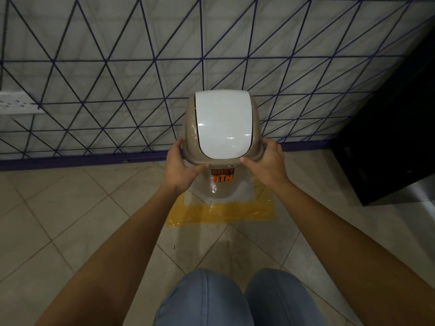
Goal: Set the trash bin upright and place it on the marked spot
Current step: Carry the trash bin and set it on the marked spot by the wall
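A beige trash bin (221,187) with a white swing lid (223,123) and an orange "DUST BIN" sticker stands upright inside a square of yellow tape (221,212) on the tiled floor. My left hand (181,168) grips the left side of the lid rim. My right hand (266,163) grips the right side of the rim. Both thumbs rest on the near edge of the lid. The bin's base is partly hidden by its own top.
A wall with dark triangular line pattern and purple skirting (94,158) runs just behind the bin. A black cabinet (395,142) stands to the right. A white socket plate (16,102) is on the wall at left. My knees in jeans (235,300) are at the bottom.
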